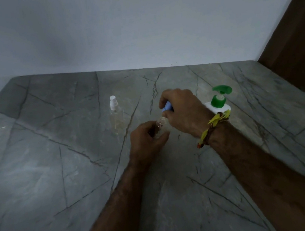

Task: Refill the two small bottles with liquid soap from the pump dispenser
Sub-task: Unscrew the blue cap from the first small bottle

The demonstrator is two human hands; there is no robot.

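Head view: your left hand (146, 135) grips a light, slippery clear bottle (161, 126) by its body while, at 1 o'clock, your right hand (182, 109) pinches its blue cap (167, 107).

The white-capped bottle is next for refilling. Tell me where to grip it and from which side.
Grip the clear body of the white-capped bottle below its cap, coming from its right side with the left hand. It stands upright and alone on the counter, and its body looks wider than the narrow spray cap, so probably steadier. The cap then stays free for the right hand to twist off.
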